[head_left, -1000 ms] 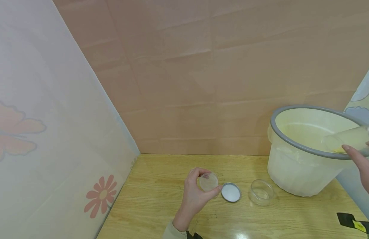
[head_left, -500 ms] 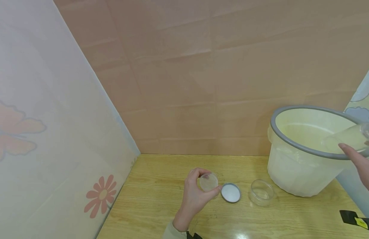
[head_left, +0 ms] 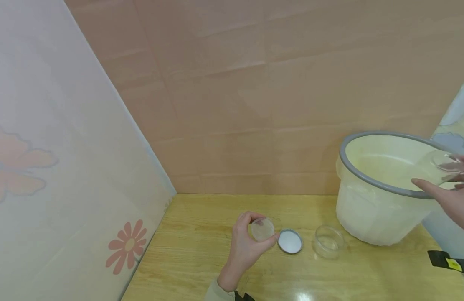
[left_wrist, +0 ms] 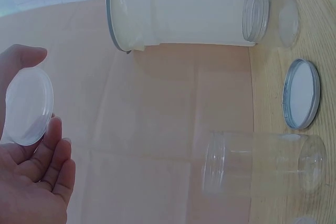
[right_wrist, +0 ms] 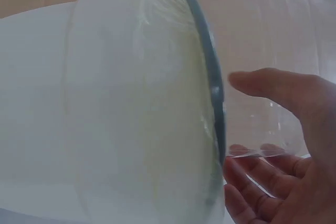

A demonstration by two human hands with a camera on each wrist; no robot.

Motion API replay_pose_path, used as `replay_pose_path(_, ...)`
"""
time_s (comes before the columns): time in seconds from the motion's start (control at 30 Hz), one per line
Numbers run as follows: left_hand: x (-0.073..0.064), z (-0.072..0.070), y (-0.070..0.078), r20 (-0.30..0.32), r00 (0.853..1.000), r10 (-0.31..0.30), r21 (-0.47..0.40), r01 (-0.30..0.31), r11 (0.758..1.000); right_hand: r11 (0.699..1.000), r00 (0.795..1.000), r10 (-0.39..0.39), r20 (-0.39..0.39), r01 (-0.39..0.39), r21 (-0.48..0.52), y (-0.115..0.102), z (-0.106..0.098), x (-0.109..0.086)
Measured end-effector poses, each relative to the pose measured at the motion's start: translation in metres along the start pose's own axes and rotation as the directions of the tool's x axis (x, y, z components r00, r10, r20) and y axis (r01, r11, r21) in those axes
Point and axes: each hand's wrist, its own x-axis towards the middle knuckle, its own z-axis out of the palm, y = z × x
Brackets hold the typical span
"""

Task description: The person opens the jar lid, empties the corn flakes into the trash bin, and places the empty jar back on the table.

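Note:
My left hand [head_left: 244,242] pinches a thin translucent round lid [left_wrist: 30,106] by its edge, thumb on one side and fingertips on the other. Below that lid, an uncapped tall clear jar [left_wrist: 265,163] stands on the table; my hand mostly hides it in the head view. At the right, my right hand [head_left: 451,202] grips another clear jar [head_left: 438,165], tilted mouth-down over the opening of a white bin [head_left: 367,213]. Its fingers curl beneath the jar, with the thumb along the opposite side. No contents show in the jar.
A silver-rimmed lid with a white inside [head_left: 290,241] lies on the wooden table [head_left: 201,259], right of my left hand. Between it and the bin stands a short clear jar [head_left: 329,242]. A grey rim [head_left: 371,181] runs round the bin, and a liner hangs over it.
A yellow bit at the mouth of the right-hand jar has gone from sight. My right hand has moved left and tipped the jar more steeply. My left hand stays put.

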Motion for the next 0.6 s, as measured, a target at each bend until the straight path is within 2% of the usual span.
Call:
replay_pose_path(0.1,0.0025,-0.0024,-0.0008,0.006,1.0,0.006,-0.009,-0.006,1.0,0.999,1.0,-0.028,0.003,0.028,0.035,0.0003,0.0047,0.0015)
replay_pose_path(0.23,0.0018,-0.003,-0.0008,0.01,1.0,0.0,-0.022,0.0,1.0,1.0,1.0,-0.001,-0.012,0.001,0.015,-0.0002,0.0056,0.0029)
replay_pose_path(0.43,0.0017,-0.0033,-0.0009,0.013,1.0,0.002,-0.03,-0.002,1.0,0.996,0.996,-0.088,-0.019,0.089,0.027,-0.0008,0.0059,0.0022)
replay_pose_path(0.6,0.0018,-0.0038,-0.0011,0.017,1.0,0.006,-0.023,-0.006,1.0,0.994,0.997,-0.07,-0.014,0.071,0.079,-0.0002,0.0057,-0.0002)
